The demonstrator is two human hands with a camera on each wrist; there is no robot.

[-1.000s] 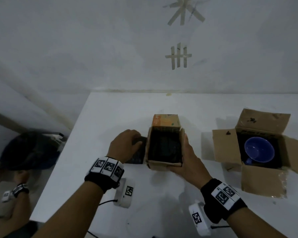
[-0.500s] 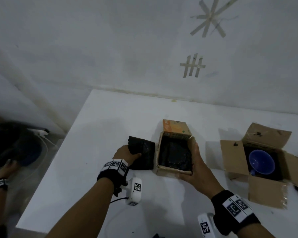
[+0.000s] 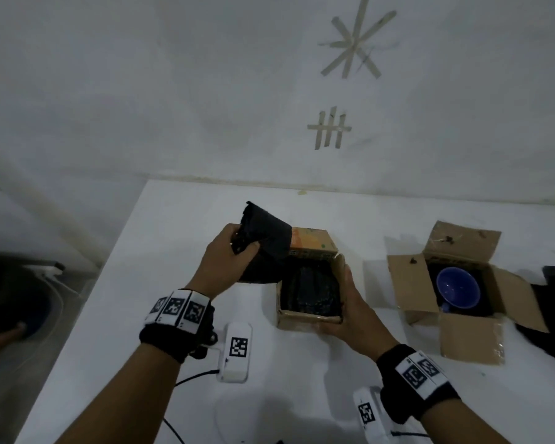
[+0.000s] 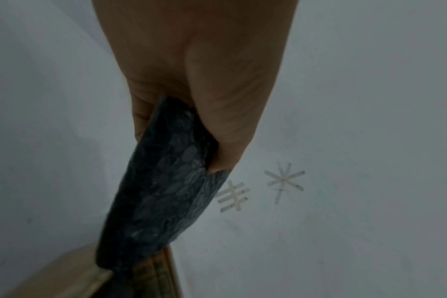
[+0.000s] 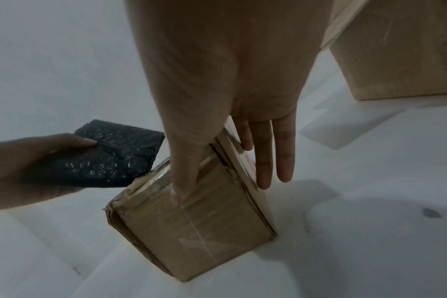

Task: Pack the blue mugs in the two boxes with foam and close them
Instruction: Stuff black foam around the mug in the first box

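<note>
Nearest the person, the right hand (image 3: 350,310) is bracing the small box (image 3: 308,320) on the white table (image 3: 180,219), thumb lying against its near wall and straight fingers pressing flat along its right side, so that hand is steadying, not gripping. Dark foam is already lining the inside of this box, and no mug is showing in it. Just beyond and to the left, the left hand (image 3: 226,261) is pinching a black foam piece (image 3: 265,248) between thumb and curled fingers, holding it tilted above the box's far left corner. Further right, the second box (image 3: 462,344) is sitting with flaps spread and a blue mug (image 3: 458,291) resting in its dark padding. The step in hand looks like padding the small box; next, the foam probably needs lowering squarely into the opening while the right hand is keeping the box from sliding
</note>
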